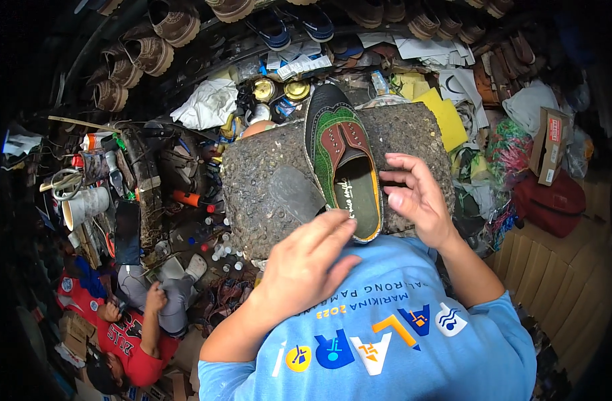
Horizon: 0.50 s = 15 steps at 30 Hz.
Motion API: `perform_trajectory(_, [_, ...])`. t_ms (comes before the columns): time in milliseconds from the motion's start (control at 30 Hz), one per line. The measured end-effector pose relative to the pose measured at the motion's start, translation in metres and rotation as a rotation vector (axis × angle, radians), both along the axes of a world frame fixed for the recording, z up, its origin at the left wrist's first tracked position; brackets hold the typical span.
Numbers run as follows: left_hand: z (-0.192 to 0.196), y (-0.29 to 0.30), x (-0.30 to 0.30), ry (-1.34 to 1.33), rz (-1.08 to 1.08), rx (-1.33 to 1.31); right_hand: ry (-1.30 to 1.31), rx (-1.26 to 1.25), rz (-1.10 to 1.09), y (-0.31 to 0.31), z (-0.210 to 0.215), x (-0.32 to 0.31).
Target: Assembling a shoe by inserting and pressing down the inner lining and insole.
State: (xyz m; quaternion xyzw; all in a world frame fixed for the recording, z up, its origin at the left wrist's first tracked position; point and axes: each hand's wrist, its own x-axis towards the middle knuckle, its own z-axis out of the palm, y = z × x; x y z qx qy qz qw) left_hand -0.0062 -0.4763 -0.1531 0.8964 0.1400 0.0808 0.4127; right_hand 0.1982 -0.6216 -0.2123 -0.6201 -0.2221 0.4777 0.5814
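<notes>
A black, green and brown shoe (346,134) with punched trim lies on a rough, dark grey block (413,140), its toe pointing away from me. Its opening faces up, showing a dark olive insole. Left of the shoe rests a flat grey sole-shaped piece (294,190), partly covered near its right end. My left hand (309,260) is at the shoe's heel with fingers stretched out, the fingertips at the left rim; whether they press on it I cannot tell. On the other side, my right hand (418,200) is open beside the shoe, fingers apart and nothing held.
Tools and a white cup-like roll (85,207) crowd the left. A person in a red shirt (129,327) sits at the lower left. Brown shoes (149,53) line the far shelf. Papers and yellow sheets (446,117) lie behind the block; a red bag (550,206) sits at the right.
</notes>
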Motion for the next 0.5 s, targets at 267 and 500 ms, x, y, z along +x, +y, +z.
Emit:
perform_trajectory(267, [-0.015,0.0,0.02,-0.129,-0.285,0.121,0.259,-0.033,-0.381,0.018,-0.032,-0.003])
perform_trajectory(500, [-0.001,0.002,0.028,-0.168,-0.305,0.146,0.886,0.569,0.022,0.053,-0.042,0.014])
